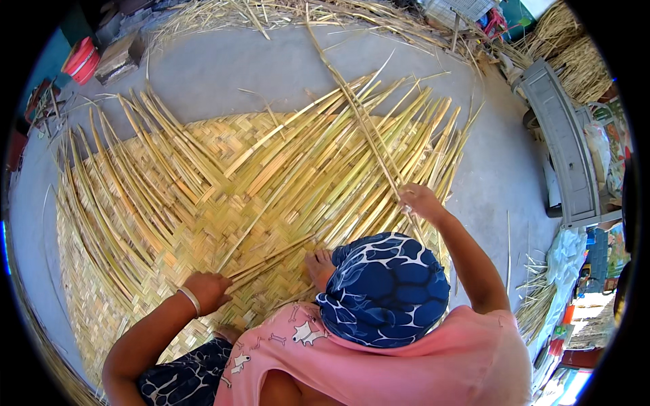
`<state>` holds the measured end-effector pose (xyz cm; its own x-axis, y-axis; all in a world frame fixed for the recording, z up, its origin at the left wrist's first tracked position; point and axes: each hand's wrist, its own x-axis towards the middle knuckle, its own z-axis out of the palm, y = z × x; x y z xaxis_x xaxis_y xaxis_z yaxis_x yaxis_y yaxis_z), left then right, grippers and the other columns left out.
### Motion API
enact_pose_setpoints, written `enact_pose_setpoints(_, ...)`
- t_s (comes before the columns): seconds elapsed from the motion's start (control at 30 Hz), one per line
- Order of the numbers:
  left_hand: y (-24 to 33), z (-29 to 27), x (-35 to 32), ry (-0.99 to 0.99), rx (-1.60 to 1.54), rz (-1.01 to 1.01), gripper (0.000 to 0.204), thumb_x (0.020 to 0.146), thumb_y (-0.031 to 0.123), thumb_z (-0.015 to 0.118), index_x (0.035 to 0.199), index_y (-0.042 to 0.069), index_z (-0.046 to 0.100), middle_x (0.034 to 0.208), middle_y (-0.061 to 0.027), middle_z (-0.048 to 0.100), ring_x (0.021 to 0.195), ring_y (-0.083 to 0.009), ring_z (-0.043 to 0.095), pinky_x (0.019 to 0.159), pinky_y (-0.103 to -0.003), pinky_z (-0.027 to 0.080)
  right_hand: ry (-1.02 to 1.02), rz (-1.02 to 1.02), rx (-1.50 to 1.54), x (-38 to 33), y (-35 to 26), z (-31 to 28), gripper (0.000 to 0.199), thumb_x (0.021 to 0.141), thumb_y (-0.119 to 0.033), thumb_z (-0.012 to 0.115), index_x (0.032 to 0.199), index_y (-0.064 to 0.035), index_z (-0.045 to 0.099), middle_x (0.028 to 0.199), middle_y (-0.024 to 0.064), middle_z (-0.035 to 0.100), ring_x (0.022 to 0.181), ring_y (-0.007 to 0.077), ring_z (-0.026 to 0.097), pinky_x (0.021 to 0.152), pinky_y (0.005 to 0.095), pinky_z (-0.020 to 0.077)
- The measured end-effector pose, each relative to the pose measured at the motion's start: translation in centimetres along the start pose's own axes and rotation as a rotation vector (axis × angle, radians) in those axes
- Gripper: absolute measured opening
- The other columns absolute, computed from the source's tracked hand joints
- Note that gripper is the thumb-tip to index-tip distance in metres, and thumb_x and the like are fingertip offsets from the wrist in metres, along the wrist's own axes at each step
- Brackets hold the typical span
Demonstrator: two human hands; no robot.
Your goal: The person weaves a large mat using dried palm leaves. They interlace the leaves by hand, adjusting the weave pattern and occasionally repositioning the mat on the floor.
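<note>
A large woven mat of split reed (95, 271) lies beneath me, its loose strips (318, 176) fanning out toward the far side. My right hand (418, 201) is closed round long reed strips (362, 115), which reach away past the mat's far edge. On the left, my left hand (206, 291), with a pale bracelet at the wrist, is closed beside the ends of a few strips (267, 262). These strips run to the right from its fingers, which are partly hidden. My bare foot (318, 267) rests on the weave between the hands, below the knee in dark blue patterned cloth (386, 291).
Piled loose reeds (217, 17) lie along the far side of the grey floor (223, 68). A red bucket (81, 61) and a brown box (120, 57) stand far left. At the right are a grey cart (565, 149), reed bundles (582, 64) and clear plastic sheeting (567, 260).
</note>
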<state>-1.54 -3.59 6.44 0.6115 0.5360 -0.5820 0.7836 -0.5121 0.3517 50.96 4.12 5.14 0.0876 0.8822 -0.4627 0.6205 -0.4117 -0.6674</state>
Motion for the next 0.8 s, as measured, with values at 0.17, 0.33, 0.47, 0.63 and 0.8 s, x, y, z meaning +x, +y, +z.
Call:
enact_pose_setpoints(0.17, -0.2, -0.3, 0.4, 0.106, 0.014, -0.007, 0.029, 0.078, 0.028, 0.06, 0.098, 0.008, 0.058, 0.088, -0.0136, 0.062, 0.085, -0.0315, 0.059, 0.072, -0.043, 0.047, 0.18, -0.073, -0.728, 2.6, 2.2, 3.8, 0.031, 0.084, -0.034, 0.055, 0.099, -0.0064, 0.057, 0.088, 0.0175, 0.063, 0.086, 0.0341, 0.061, 0.074, 0.0425, 0.0483)
enact_pose_setpoints(0.33, -0.3, 0.2, 0.0, 0.047, 0.018, -0.034, 0.03, 0.078, 0.029, 0.06, 0.099, 0.008, 0.059, 0.089, -0.0136, 0.062, 0.085, -0.0321, 0.059, 0.073, -0.043, 0.047, 0.06, 0.057, -0.861, 4.6, 3.5, 5.7, 0.025, 0.083, -0.027, 0.056, 0.097, -0.0063, 0.055, 0.1, 0.0159, 0.061, 0.09, 0.0333, 0.061, 0.076, 0.0427, 0.0486)
enact_pose_setpoints(0.47, -1.1, 1.2, -0.6, -0.036, 0.053, -0.081, 0.031, 0.078, 0.03, 0.06, 0.1, 0.009, 0.059, 0.089, -0.0136, 0.062, 0.085, -0.0325, 0.059, 0.073, -0.042, 0.047, 0.203, -0.06, -0.919, 5.3, 3.7, 5.4, 0.024, 0.082, -0.026, 0.055, 0.099, -0.0083, 0.054, 0.107, 0.0145, 0.057, 0.093, 0.033, 0.059, 0.076, 0.0428, 0.0491)
enact_pose_setpoints(0.63, -1.4, 1.8, -0.4, 0.018, 0.016, -0.074, 0.024, 0.078, 0.028, 0.059, 0.092, 0.008, 0.06, 0.088, -0.0123, 0.062, 0.087, -0.0305, 0.059, 0.076, -0.043, 0.045, 0.197, 0.094, -0.872, 5.9, 3.6, 4.1, 0.025, 0.082, -0.022, 0.055, 0.102, -0.0072, 0.055, 0.102, 0.0168, 0.06, 0.091, 0.0333, 0.061, 0.077, 0.0425, 0.049)
enact_pose_setpoints(0.8, -1.3, 1.6, 0.0, -0.007, 0.052, -0.053, 0.031, 0.076, 0.031, 0.062, 0.099, 0.009, 0.06, 0.092, -0.0118, 0.062, 0.088, -0.0309, 0.06, 0.075, -0.042, 0.047, 0.059, 0.038, -0.799, 6.1, 3.7, 3.9, 0.022, 0.081, -0.014, 0.051, 0.101, -0.0064, 0.056, 0.089, 0.0186, 0.065, 0.084, 0.0343, 0.063, 0.075, 0.0425, 0.0494)
